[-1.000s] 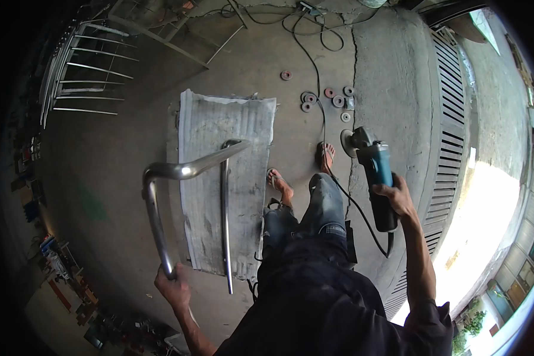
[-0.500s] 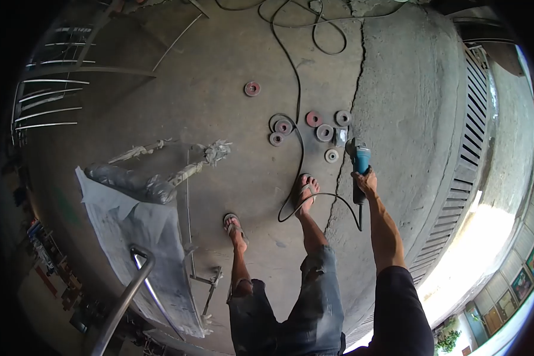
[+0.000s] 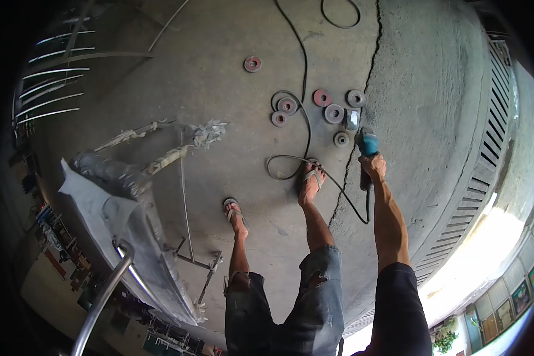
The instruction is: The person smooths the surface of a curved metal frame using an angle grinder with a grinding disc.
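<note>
My right hand (image 3: 373, 166) is wrapped round the body of a blue and black angle grinder (image 3: 368, 144), low over the concrete floor beside a crack. A black cable (image 3: 353, 206) runs from the grinder's rear and loops by my foot. Near the grinder's head lie a small dark box with a white top (image 3: 352, 119), a small round disc (image 3: 341, 139) and several grey and red abrasive discs (image 3: 334, 113). My left hand is out of the frame.
To the left stands a panel under pale sheeting (image 3: 115, 219), with a bent metal tube (image 3: 104, 299) in front. A wrapped frame (image 3: 175, 155) and thin rods are beside it. A slotted drain grate (image 3: 493, 139) runs along the right. Another red disc (image 3: 253, 64) lies farther off.
My right hand and the grinder sit slightly farther right and a little higher in the view. The cable loop by my foot has shifted. The whole view has moved a little.
</note>
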A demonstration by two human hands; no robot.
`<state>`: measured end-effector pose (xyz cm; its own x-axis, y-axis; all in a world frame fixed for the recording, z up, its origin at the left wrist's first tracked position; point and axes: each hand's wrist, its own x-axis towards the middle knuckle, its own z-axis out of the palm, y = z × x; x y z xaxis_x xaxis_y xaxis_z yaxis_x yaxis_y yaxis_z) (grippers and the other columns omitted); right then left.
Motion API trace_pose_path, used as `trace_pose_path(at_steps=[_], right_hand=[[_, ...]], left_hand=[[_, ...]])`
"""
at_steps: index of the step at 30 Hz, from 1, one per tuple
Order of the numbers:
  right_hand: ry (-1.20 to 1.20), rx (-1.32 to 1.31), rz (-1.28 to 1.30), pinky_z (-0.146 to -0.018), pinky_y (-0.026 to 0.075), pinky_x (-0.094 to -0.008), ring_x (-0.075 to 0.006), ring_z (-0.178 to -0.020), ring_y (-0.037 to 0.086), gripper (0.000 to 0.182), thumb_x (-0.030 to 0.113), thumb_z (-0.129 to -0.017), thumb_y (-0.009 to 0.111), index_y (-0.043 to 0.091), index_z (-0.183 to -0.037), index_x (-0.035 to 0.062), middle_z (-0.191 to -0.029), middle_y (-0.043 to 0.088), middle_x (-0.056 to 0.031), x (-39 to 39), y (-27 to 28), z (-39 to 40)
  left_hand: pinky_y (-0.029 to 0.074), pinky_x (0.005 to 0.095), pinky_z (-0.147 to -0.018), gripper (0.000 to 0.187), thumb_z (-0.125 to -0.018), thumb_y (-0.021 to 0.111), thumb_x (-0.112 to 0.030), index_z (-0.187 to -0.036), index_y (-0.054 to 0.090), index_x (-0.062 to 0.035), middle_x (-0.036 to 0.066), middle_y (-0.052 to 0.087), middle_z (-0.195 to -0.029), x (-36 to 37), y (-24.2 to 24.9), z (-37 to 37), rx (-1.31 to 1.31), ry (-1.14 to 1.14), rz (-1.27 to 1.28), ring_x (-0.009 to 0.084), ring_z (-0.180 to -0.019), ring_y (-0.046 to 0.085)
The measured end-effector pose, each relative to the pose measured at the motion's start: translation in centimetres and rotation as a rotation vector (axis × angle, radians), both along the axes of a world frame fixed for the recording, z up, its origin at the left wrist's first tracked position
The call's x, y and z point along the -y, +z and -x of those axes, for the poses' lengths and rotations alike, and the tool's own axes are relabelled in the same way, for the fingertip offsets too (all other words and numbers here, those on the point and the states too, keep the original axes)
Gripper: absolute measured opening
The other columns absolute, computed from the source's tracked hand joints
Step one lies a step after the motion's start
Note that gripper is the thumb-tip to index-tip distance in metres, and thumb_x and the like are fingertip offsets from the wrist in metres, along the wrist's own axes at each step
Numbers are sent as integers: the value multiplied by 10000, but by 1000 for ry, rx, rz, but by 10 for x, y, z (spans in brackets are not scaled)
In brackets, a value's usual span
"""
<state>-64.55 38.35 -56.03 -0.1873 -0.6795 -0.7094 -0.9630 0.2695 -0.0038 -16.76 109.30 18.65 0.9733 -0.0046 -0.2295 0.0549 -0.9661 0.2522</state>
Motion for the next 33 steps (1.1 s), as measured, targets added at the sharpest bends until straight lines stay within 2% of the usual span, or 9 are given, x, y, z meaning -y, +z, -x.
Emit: trace_pose_path(at_steps=[4,6,7,8,11,16,19,27,33], right_hand=[[3,447,21,-632,482,-342,-219,-697,603,546,303,-673,679,548,-1065,-55,-844,628,-130,-40,121,34],[-329,690,-182,-619,483,-325,-210,-679,599,464,182,-676,647,532,-1055,-60,-822,608,-127,-70,239,21],[-514,861,-266,-652,510,-356,-266,-694,617,500,171,-677,618,487,-1097,-68,-845,609,-164,-89,294,13],[-566,1061,-214,-664,520,-376,-291,-700,620,512,189,-690,605,470,-1115,-63,-850,608,-181,-114,345,0],[-955,1377,-170,-670,534,-411,-326,-716,622,513,276,-741,584,460,-1130,-35,-872,608,-209,-163,438,-30],[-806,1608,-109,-666,528,-421,-319,-741,624,645,557,-829,504,470,-1137,-9,-908,611,-192,-226,545,-86],[-646,1787,-192,-814,477,-463,-338,-910,589,649,511,-831,527,438,-1202,-14,-1059,568,-207,-272,606,-95],[-39,1259,329,-730,489,-307,-194,-824,607,828,489,-610,797,467,-1092,-97,-908,612,-123,-387,743,-125],[265,1054,246,-622,528,-337,-281,-729,672,777,459,-589,814,460,-1019,-83,-771,640,-181,-421,760,-153]], left_hand=[[479,356,-638,376,-846,543,-265,-972,530,89,162,606,-895,-1,6,5,160,122,69,224,-732,571],[469,316,-669,382,-761,639,-193,-1049,533,35,87,600,-894,-2,9,17,73,112,-332,175,-758,571],[412,287,-547,232,-763,631,-197,-852,558,5,30,557,-735,-17,-7,26,245,44,-136,131,-624,500],[384,262,-506,163,-754,607,-168,-737,573,-10,12,545,-636,105,9,48,22,177,-145,101,-569,481],[421,252,-471,121,-738,527,-95,-669,562,-1,41,556,-577,60,6,49,-164,-99,159,96,-505,518],[384,271,-449,222,-784,634,-222,-705,575,-23,-19,505,-545,70,29,74,-695,-214,197,65,-502,472],[329,253,-459,235,-786,623,-165,-613,522,-43,-67,432,-535,76,16,107,-684,-351,445,34,-525,399],[335,321,-486,324,-834,629,-213,-638,468,-12,37,391,-522,82,-14,174,-644,-547,477,113,-519,362],[392,381,-516,335,-833,627,-257,-667,520,14,137,481,-535,81,-17,177,-719,-514,435,261,-487,474]])
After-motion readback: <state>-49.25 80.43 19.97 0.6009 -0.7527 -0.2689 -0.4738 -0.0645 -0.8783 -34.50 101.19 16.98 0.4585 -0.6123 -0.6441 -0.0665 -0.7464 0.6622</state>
